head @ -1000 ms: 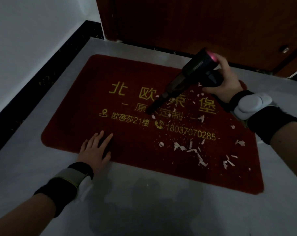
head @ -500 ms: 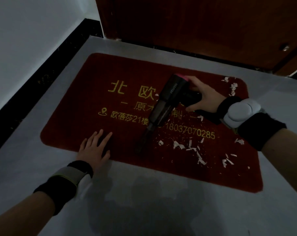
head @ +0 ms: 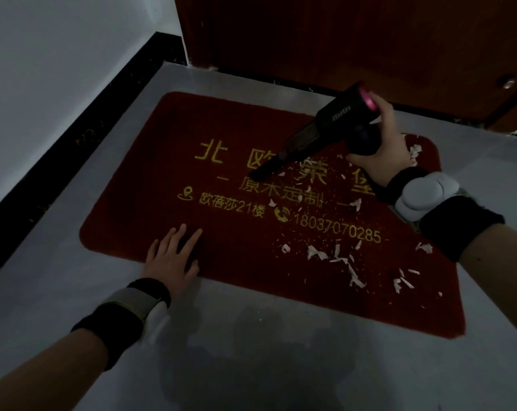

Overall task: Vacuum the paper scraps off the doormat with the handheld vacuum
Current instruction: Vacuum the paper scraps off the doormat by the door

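A dark red doormat point(head: 150, 185) with gold lettering lies on the grey floor. White paper scraps point(head: 344, 259) are scattered over its right half, with more near the far right corner point(head: 414, 151). My right hand point(head: 381, 149) grips the handle of a black handheld vacuum point(head: 331, 121) with a pink rear cap. Its narrow nozzle point(head: 261, 172) slants down and left, its tip at the mat's middle. My left hand point(head: 172, 255) rests flat, fingers spread, on the mat's near edge.
A brown wooden door point(head: 340, 34) stands just beyond the mat. A white wall point(head: 58, 54) with a black skirting board point(head: 73, 137) runs along the left. Grey floor point(head: 251, 351) stretches in front of the mat.
The vacuum swept down toward the near edge of the mat, then lifted back up and to the right, nozzle tip now at the mat's middle. My left hand stayed put.
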A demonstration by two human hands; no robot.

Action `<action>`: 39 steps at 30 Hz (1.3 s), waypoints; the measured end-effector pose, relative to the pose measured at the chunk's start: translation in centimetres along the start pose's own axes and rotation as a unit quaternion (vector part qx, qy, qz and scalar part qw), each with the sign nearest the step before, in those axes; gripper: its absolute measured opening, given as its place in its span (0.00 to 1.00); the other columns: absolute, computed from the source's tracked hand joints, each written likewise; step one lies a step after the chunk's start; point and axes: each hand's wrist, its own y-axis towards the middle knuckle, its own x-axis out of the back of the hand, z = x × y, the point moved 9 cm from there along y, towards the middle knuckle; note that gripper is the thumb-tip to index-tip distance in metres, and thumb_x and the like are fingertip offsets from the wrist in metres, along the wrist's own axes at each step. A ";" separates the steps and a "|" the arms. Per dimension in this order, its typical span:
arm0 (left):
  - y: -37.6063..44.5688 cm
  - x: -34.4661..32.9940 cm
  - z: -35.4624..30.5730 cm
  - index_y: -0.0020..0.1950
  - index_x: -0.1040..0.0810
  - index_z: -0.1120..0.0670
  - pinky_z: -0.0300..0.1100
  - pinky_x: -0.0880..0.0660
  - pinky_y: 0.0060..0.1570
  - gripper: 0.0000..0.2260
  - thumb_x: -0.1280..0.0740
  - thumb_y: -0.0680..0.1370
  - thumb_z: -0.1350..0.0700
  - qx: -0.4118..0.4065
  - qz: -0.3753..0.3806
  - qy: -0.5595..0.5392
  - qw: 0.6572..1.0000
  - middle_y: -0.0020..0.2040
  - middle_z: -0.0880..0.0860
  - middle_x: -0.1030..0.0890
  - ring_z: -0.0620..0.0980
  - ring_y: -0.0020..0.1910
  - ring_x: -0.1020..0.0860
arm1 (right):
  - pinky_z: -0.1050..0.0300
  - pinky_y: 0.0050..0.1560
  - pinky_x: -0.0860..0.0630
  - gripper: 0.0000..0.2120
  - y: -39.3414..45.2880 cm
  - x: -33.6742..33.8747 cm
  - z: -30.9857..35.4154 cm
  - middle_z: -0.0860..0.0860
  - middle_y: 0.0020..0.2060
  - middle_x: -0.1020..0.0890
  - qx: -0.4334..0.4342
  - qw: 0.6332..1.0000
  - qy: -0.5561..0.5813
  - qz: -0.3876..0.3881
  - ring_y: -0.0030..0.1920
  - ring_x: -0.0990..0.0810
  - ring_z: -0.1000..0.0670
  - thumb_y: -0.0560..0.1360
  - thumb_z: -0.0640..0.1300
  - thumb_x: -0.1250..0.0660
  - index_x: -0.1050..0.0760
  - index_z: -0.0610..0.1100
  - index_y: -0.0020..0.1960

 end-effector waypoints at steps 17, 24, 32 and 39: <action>-0.5 -0.2 0.1 0.75 0.65 0.43 0.52 0.55 0.74 0.29 0.49 0.81 0.44 0.003 0.017 0.026 0.999 0.78 0.50 0.60 0.52 0.77 0.60 | 0.70 0.51 0.26 0.43 -1.7 -5.2 2.2 0.51 0.61 0.28 0.024 0.972 0.021 0.234 0.54 0.26 0.56 0.65 0.28 0.26 0.41 0.50 0.72; -0.7 -0.2 -0.1 0.75 0.65 0.44 0.52 0.56 0.74 0.30 0.49 0.81 0.44 0.005 0.023 0.013 1.000 0.78 0.50 0.61 0.52 0.77 0.60 | 0.48 0.61 0.27 0.46 -0.1 -0.3 -1.2 0.48 0.65 0.27 -0.059 0.997 -0.003 -0.041 0.63 0.27 0.48 0.68 0.36 0.26 0.49 0.59 0.75; -0.6 -0.5 0.0 0.75 0.65 0.43 0.53 0.57 0.74 0.30 0.49 0.81 0.44 0.004 0.020 0.001 1.000 0.78 0.50 0.61 0.52 0.77 0.61 | 0.42 0.58 0.24 0.48 1.1 0.3 -2.3 0.44 0.64 0.25 -0.116 0.988 -0.020 -0.104 0.61 0.24 0.43 0.70 0.36 0.29 0.58 0.58 0.76; -0.5 -0.6 0.1 0.75 0.65 0.43 0.53 0.58 0.74 0.29 0.54 0.80 0.41 0.007 0.022 0.012 1.000 0.78 0.50 0.61 0.52 0.76 0.61 | 0.59 0.51 0.27 0.46 -0.5 -4.4 1.1 0.48 0.58 0.25 -0.059 0.993 -0.003 0.103 0.54 0.24 0.50 0.67 0.30 0.28 0.49 0.49 0.75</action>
